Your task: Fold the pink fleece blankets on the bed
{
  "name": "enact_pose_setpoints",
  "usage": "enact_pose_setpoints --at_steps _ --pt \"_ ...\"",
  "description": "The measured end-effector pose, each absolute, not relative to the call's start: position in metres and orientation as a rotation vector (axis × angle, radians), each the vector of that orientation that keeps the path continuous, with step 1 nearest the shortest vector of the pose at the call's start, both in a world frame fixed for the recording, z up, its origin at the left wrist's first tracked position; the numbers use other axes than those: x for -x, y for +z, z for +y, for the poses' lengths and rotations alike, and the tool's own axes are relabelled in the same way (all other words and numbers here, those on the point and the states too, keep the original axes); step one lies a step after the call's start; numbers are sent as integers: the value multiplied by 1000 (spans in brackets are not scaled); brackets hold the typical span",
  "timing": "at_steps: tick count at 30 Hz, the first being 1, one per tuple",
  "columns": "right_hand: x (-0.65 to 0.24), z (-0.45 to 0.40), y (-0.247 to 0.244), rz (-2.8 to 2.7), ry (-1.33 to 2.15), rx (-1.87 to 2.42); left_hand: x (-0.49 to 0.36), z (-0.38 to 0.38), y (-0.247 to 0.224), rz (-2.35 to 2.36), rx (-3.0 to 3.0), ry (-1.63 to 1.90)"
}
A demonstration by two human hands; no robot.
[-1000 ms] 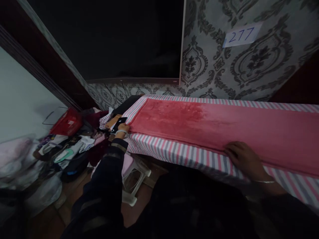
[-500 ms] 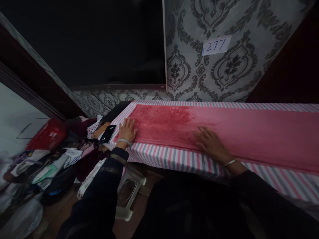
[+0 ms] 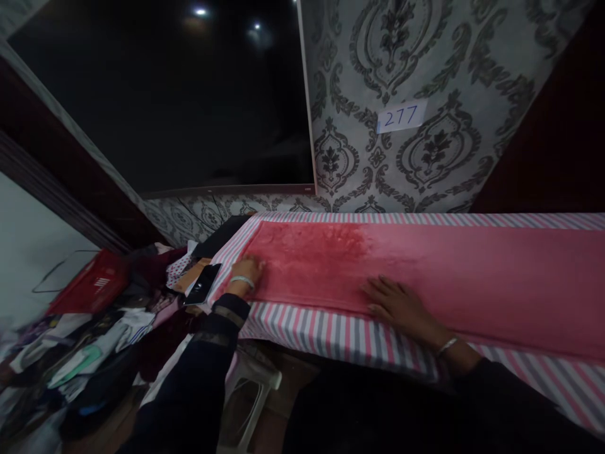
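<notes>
A long red velvety cloth [image 3: 496, 277] lies flat over a striped sheet [image 3: 321, 325] in pink, grey and white. At the cloth's left end, my left hand [image 3: 246, 272] is closed with its fingers curled down on the edge; the fingertips are partly hidden. Farther right, my right hand [image 3: 397, 306] rests palm down on the cloth near its front edge, fingers stretched out. Darker patches and marks in the pile show between and behind the hands. Each wrist wears a light bracelet.
A black phone [image 3: 203, 284] lies left of my left hand. Piled clothes [image 3: 127, 321] and a red bag [image 3: 92, 284] fill the left side. A white plastic stool [image 3: 258, 384] stands below the front edge. Behind are a large television [image 3: 212, 107] and a patterned wall.
My left hand has gone from spread flat to curled fingers at the cloth's left edge. My right hand stays flat in about the same place. The view has tilted up slightly.
</notes>
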State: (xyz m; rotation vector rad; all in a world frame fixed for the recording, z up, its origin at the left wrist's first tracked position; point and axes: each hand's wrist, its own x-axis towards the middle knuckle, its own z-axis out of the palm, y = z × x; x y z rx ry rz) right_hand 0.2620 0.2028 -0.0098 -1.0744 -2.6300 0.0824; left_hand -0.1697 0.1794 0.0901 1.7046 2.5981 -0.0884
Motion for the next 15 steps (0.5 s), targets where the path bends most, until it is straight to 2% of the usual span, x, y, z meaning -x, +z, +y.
enact_pose_setpoints --at_steps 5,10,15 --pt "-220 209 8 -2604 5 979 137 224 78 2490 -1927 23" --pt "-207 206 -9 -2702 58 996 145 235 56 2547 -1786 15" --pt "-213 205 -25 -2612 47 927 168 253 67 2505 -1787 23"
